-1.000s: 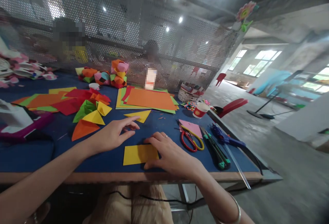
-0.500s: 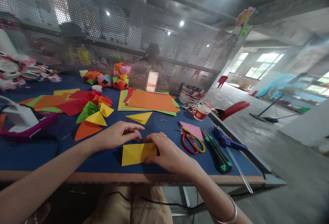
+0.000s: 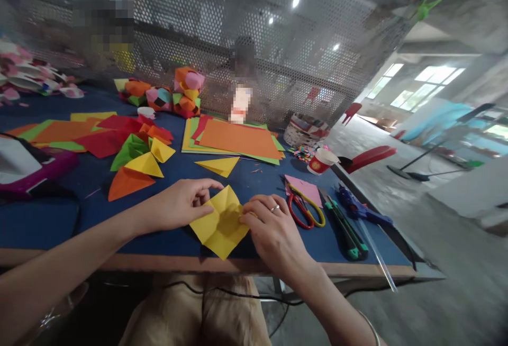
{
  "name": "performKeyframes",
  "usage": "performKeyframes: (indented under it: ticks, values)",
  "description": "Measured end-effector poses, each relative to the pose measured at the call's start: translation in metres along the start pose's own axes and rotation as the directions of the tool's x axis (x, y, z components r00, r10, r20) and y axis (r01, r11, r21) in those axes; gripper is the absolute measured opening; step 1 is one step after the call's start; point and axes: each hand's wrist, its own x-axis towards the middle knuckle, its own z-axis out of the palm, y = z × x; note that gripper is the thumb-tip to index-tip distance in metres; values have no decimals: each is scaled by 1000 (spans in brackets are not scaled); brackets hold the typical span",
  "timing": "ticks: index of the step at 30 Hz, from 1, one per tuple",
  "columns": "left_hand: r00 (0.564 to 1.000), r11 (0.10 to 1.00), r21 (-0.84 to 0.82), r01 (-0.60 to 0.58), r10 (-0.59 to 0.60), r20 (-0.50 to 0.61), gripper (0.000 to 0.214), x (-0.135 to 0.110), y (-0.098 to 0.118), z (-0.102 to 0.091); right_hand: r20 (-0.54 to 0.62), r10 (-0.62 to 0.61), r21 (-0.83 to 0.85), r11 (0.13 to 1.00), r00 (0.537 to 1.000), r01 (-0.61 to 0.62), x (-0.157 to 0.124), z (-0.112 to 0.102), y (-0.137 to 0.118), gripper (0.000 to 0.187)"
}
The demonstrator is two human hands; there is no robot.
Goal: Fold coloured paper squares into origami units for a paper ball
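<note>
A square of yellow paper (image 3: pixel 222 229) with crossing creases is opened out near the table's front edge, one corner pointing towards me. My left hand (image 3: pixel 186 203) pinches its upper left edge between thumb and fingers. On the opposite side, my right hand (image 3: pixel 272 224), with a ring on one finger, grips the right corner; its fingertips are partly hidden. Just beyond the hands lies a folded yellow paper triangle (image 3: pixel 220 166). To the left sit folded paper pieces: a green one (image 3: pixel 129 151), a yellow one (image 3: pixel 146 165) and an orange one (image 3: pixel 129 182).
Coloured sheets (image 3: pixel 238 138) are stacked behind. On the right lie scissors (image 3: pixel 304 208) on pink paper, a green-black cutter (image 3: pixel 347 229), a blue glue gun (image 3: pixel 361 208) and a paper cup (image 3: pixel 320 162). A purple power strip (image 3: pixel 47 174) stands left. A perforated metal screen (image 3: pixel 190 34) closes the back.
The yellow paper, folded into a rectangle before, is now spread into a square and turned cornerwise. My left hand has come onto it; my right hand has shifted right. The view has tilted down.
</note>
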Motion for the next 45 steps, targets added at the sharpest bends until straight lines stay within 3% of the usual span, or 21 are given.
performKeyframes:
  ticks: [4,7,10,15,20,24,26,29,32,37,41,45]
  values:
    - [1000,998,55,8,-7,-23,53,-5,4,0,-3,18,16,1000,1000,-18,-9,-2,-16,35]
    - [999,997,77,21,-18,-33,55,-9,6,0,-59,-28,84,996,998,33,-11,1,-24,24]
    - [999,996,81,34,-31,-39,55,-14,6,2,-114,-65,109,991,991,78,-14,6,-22,24]
    - [1000,996,88,15,-13,-23,34,-37,1,3,-126,-73,146,985,989,92,-20,7,-12,23]
    - [974,950,255,-179,208,-92,32,-65,-11,1,-55,-72,191,978,996,81,-26,2,-9,26]
    - [901,790,537,-297,418,-117,49,-68,-15,3,-31,-74,208,975,997,79,-26,-1,-9,28]
    - [870,712,601,-363,490,-55,53,-65,-14,4,-29,-73,210,975,997,77,-25,-2,-8,28]
    - [853,708,537,-459,520,45,43,-59,-12,4,-7,-68,236,969,998,68,-24,-4,-6,27]
    - [874,789,397,-469,480,79,36,-53,-11,4,18,-58,314,948,998,49,-22,-5,-5,28]
    - [961,956,113,-272,263,91,24,-45,-10,2,124,-16,495,868,992,-48,-10,-5,-1,31]
    - [971,968,86,-236,230,68,23,-38,-6,5,176,-20,583,808,984,-88,0,-3,3,21]
    - [972,967,98,-235,235,16,25,-34,-1,13,261,15,557,814,965,-163,5,-2,4,12]
